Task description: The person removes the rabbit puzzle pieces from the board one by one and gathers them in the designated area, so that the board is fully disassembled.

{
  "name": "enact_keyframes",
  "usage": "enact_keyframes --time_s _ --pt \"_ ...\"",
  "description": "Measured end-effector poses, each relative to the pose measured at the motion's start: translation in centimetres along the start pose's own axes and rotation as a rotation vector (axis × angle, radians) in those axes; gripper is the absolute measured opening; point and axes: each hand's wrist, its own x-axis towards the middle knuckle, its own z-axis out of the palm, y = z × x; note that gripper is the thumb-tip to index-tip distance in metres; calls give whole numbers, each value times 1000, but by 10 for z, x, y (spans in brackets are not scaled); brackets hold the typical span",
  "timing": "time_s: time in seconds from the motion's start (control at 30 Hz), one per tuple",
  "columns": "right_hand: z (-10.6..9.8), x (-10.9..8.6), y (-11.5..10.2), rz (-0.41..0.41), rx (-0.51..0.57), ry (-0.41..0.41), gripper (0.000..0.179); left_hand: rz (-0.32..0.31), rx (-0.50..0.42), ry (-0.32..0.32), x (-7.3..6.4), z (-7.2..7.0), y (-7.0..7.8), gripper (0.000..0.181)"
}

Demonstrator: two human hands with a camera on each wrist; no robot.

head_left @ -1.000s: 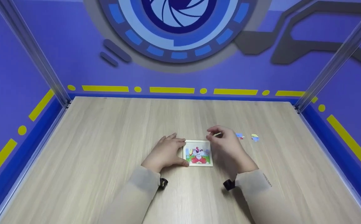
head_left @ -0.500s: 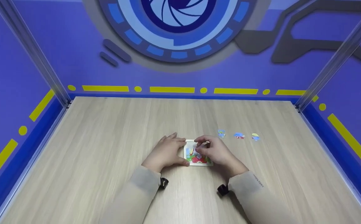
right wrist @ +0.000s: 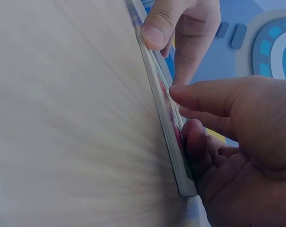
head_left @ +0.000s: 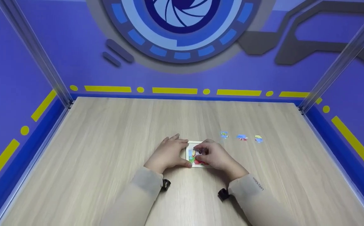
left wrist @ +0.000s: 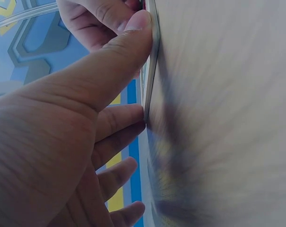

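A small square picture puzzle in a pale frame [head_left: 195, 142] lies on the table. My left hand [head_left: 166, 154] rests at its left side, thumb on the near corner and forefinger at the far corner, the other fingers spread. In the left wrist view the thumb [left wrist: 133, 35] presses along the frame's edge. My right hand [head_left: 219, 156] is over the right half of the picture, thumb and forefinger pinching a small puzzle piece, which they mostly hide. The right wrist view shows the right thumb [right wrist: 185, 94] right at the picture surface and the other fingers curled beneath.
Three loose puzzle pieces lie beyond the right hand: a blue and green one [head_left: 224, 134], a blue and red one [head_left: 241, 137] and a yellow and blue one [head_left: 258, 138]. Blue-purple panels [head_left: 182, 75] enclose the wooden table [head_left: 122, 125] at the back and sides.
My right hand has moved left and nearer from beyond the frame's far right corner onto the picture, uncovering the nearest loose piece. My left hand has stayed on the frame.
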Motion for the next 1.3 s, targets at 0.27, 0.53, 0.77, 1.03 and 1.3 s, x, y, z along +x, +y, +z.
enact_keyframes --time_s 0.27,0.53,0.77,1.03,1.3 --pt "1 1 -2 7 -47 -16 28 -4 1 -5 0 0 1 92" --pt "4 1 -3 16 -27 0 23 -3 4 -3 1 1 0 93" --pt "6 2 -5 8 22 5 22 2 6 4 1 1 -1 92" --pt "7 1 -5 10 55 -8 21 1 8 3 1 1 -1 93" --pt "6 2 -4 17 41 -2 20 -2 8 6 0 0 0 91"
